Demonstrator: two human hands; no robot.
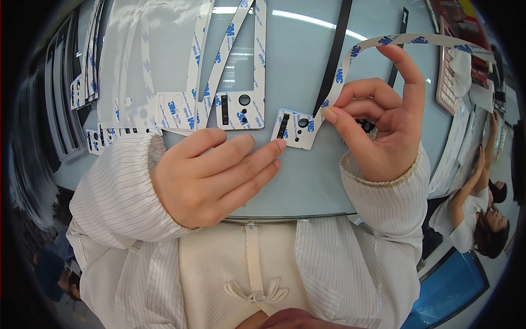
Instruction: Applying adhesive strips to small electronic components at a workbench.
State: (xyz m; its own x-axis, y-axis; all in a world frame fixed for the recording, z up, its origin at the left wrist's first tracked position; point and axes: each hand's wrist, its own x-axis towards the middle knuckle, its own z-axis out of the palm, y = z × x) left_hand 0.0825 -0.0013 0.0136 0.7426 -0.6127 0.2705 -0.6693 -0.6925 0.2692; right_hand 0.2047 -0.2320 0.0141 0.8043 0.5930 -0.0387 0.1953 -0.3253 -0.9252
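In front of me on the glass tabletop lies a small flat plate (pixel 296 130) faced with white blue-printed backing paper, with a dark slot and round holes in it. From its upper right corner a long black strip (pixel 335 52) runs away across the glass. My right hand (pixel 383 115) pinches a white blue-printed paper strip (pixel 341 71) between thumb and fingers beside that corner; the strip arches up and off to the right. My left hand (pixel 216 172) is flat with fingers stretched out, its fingertips at the plate's lower left edge and holding nothing.
A similar paper-faced piece (pixel 241 111) lies just left, next to a stack of frame pieces under clear film (pixel 131 66). More black strips (pixel 68 88) hang at the far left. A pink calculator (pixel 446 82) stands at the right; two people (pixel 471 214) are beyond it.
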